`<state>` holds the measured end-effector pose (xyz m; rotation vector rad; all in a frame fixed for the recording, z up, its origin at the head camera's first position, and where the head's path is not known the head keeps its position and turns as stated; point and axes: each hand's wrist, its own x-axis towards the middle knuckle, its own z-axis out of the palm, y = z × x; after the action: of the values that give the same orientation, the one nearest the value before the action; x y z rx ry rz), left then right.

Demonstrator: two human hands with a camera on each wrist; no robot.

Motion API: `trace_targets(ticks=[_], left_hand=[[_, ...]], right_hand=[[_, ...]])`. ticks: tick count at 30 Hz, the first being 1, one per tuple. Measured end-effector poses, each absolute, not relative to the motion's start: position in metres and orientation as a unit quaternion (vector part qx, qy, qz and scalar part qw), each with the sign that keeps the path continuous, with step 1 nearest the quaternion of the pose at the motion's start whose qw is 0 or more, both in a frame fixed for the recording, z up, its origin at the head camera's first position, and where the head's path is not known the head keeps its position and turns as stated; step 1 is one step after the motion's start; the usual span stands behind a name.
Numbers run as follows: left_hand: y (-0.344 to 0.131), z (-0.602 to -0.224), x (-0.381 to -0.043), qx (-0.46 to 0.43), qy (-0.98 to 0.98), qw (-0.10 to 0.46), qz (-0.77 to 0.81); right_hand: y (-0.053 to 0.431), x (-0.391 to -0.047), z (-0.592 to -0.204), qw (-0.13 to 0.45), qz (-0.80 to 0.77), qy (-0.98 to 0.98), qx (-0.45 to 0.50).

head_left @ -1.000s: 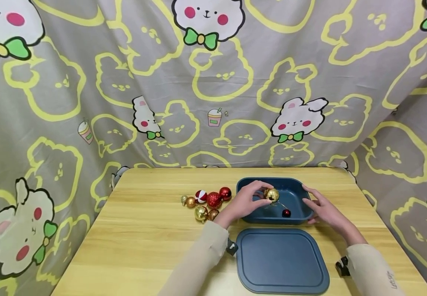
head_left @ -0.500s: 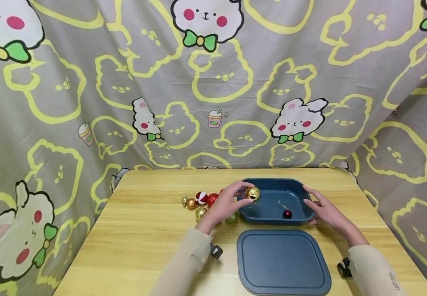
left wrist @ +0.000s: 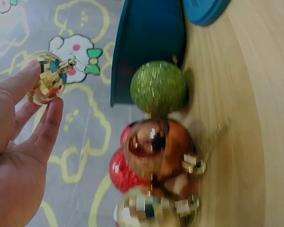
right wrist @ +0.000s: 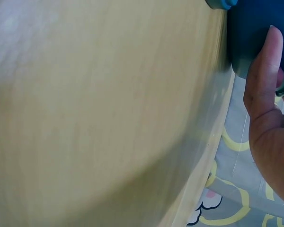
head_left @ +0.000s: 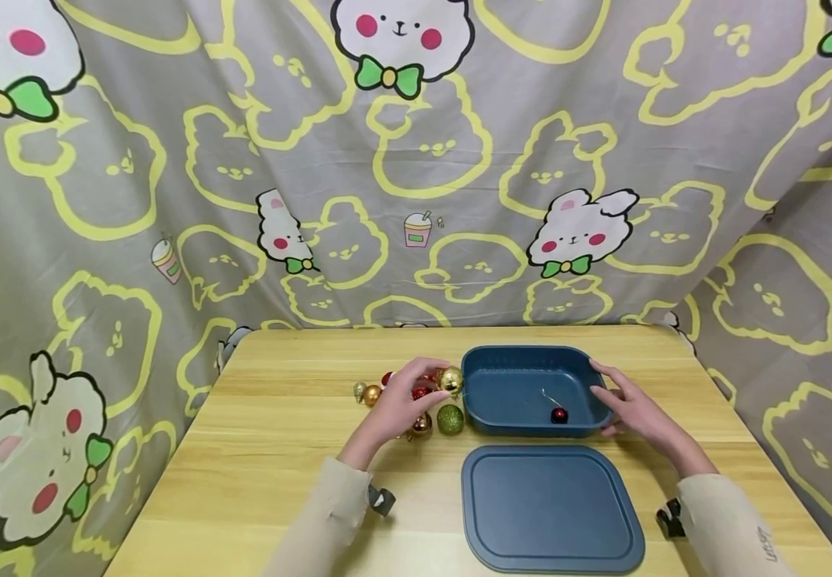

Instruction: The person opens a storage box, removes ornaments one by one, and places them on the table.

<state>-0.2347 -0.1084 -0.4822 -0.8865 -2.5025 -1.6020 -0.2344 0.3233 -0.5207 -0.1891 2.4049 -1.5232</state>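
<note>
My left hand (head_left: 403,401) pinches a gold mirrored Christmas ball (head_left: 451,380) between thumb and fingertips, just left of the blue box (head_left: 470,405). The ball's hanging loop (left wrist: 73,66) sticks out in the left wrist view. My right hand (head_left: 636,413) grips the right end of the box at its rim, the thumb (right wrist: 265,71) lying along the wall in the right wrist view. Inside the box lies a small dark red ball (head_left: 559,415) with a string. Beneath and around my left hand lie more balls: green glitter (head_left: 450,419), copper (left wrist: 173,146) and red (left wrist: 120,170), some partly hidden.
A flat blue lid (head_left: 553,509) lies on the wooden table (head_left: 243,481) in front of the box. Small gold balls (head_left: 372,394) sit at the cluster's left end. A patterned curtain (head_left: 416,160) hangs behind the table and along both sides.
My left hand has carried the gold ball leftward, from over the box to beside its left end above the other balls. My right hand has stayed at the box's right end.
</note>
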Motion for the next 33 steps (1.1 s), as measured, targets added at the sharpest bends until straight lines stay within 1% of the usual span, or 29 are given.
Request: trace_targets(ticks=[5, 14, 21, 26, 33], left_hand=[[-0.127, -0.485, -0.229, -0.266, -0.816, 0.031, -0.512], [-0.153, -0.488, -0.221, -0.230, -0.820, 0.034, -0.522], [-0.172, -0.493, -0.216, -0.202, -0.828, 0.050, -0.520], [-0.184, -0.497, -0.213, -0.200, -0.824, 0.049, -0.528], [-0.203, -0.507, -0.207, -0.202, -0.830, 0.062, -0.517]], right_hand=[[0.324, -0.235, -0.520, 0.140, -0.527, 0.835, -0.069], [0.324, -0.236, -0.520, 0.142, -0.527, 0.835, -0.073], [0.324, -0.236, -0.520, 0.138, -0.531, 0.833, -0.075], [0.325, -0.235, -0.521, 0.138, -0.531, 0.833, -0.072], [0.324, -0.235, -0.521, 0.138, -0.527, 0.835, -0.072]])
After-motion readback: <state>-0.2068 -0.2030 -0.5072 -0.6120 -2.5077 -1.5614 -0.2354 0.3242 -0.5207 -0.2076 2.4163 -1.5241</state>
